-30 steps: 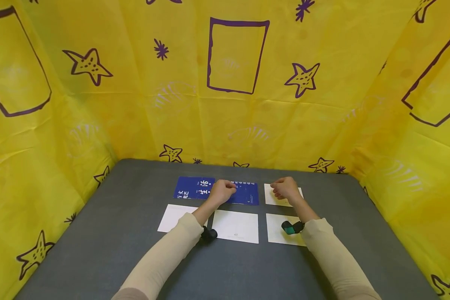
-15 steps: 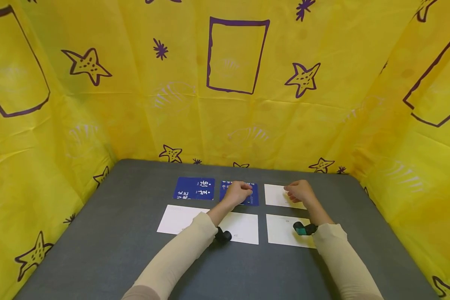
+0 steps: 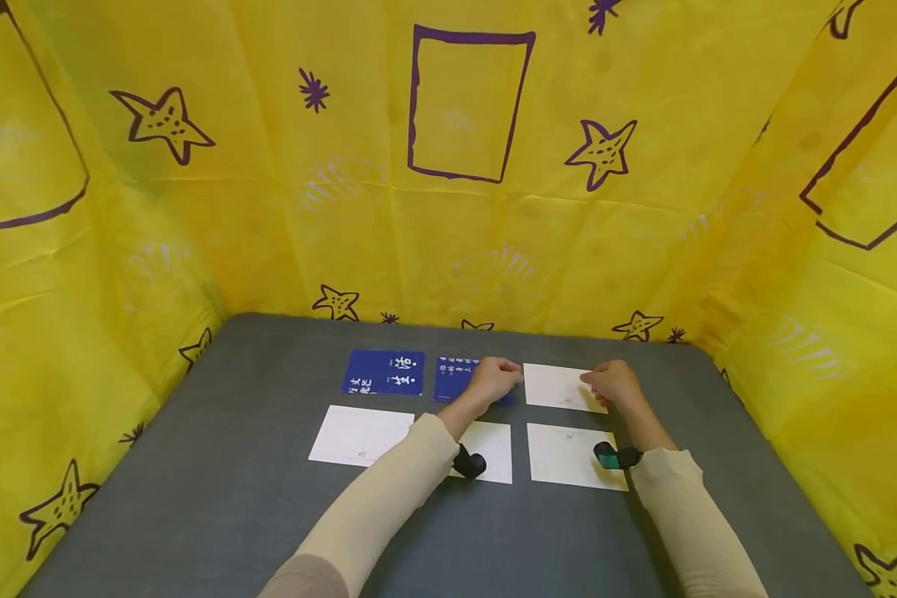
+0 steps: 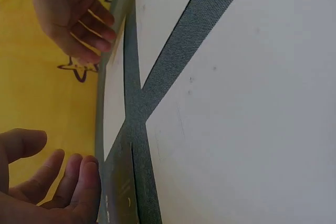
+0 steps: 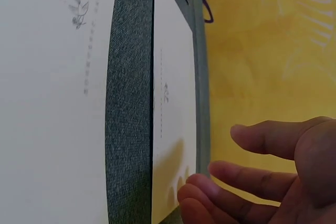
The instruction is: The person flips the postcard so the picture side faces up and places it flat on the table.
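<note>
My left hand point(image 3: 495, 380) hovers over the right end of the middle blue card point(image 3: 454, 379), which bears white lettering. In the left wrist view its thumb and fingers stand apart with nothing between them. At the right, my right hand point(image 3: 615, 384) is by the right edge of the far white card point(image 3: 556, 386). The right wrist view has that hand's thumb and loosely bent fingers point(image 5: 252, 177) apart and holding nothing; whether a fingertip touches the card I cannot tell. Another blue card point(image 3: 381, 372) lies at the far left.
Nearer to me lies a row of white cards: one left point(image 3: 359, 433), one middle point(image 3: 491, 448) partly under my left forearm, one right point(image 3: 568, 455). All rest flat on the dark grey table point(image 3: 194, 482). A yellow patterned cloth point(image 3: 269, 208) encloses the back and sides.
My left hand has moved right along the middle blue card, uncovering more of its left part. My right hand has also shifted right over the far white card. The cards look unmoved.
</note>
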`<action>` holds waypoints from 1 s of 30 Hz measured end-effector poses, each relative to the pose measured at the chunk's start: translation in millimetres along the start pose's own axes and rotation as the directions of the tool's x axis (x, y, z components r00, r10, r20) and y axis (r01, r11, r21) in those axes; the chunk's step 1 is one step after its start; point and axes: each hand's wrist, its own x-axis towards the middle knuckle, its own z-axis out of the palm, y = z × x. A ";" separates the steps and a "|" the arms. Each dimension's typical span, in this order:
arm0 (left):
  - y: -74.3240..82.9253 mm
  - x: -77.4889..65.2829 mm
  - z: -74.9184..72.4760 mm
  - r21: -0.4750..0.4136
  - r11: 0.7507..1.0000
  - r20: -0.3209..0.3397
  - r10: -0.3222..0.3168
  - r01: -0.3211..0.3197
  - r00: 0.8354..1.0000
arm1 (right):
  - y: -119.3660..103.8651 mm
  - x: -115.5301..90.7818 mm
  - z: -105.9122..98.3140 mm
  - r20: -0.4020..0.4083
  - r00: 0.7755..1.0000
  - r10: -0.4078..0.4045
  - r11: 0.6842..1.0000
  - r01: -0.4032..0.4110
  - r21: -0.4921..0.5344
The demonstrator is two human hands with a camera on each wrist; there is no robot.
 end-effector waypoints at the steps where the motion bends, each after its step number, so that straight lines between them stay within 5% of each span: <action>1: 0.7 0.9 2.0 -0.009 1.000 0.001 -0.004 0.004 1.000 | 0.8 -1.0 -0.9 -0.007 1.000 -0.002 1.000 0.002 -0.013; 9: 5.4 -0.7 19.4 0.027 0.998 0.004 -0.063 0.063 0.998 | 6.6 -6.4 -2.5 -0.086 0.996 -0.039 0.977 0.020 -0.212; 19: 12.4 -0.1 35.1 0.076 0.992 -0.034 -0.097 0.099 0.995 | 5.5 -8.5 -1.5 -0.099 0.994 -0.047 0.966 0.020 -0.259; 24: 14.4 -1.1 37.0 0.084 0.992 -0.028 -0.090 0.093 0.996 | 6.5 -7.7 -3.6 -0.087 0.996 -0.012 0.982 -0.004 -0.190; 30: 10.4 -0.2 36.6 0.028 0.992 -0.022 -0.124 0.124 0.992 | 15.6 -3.0 -4.6 -0.073 0.996 0.051 0.998 -0.048 0.050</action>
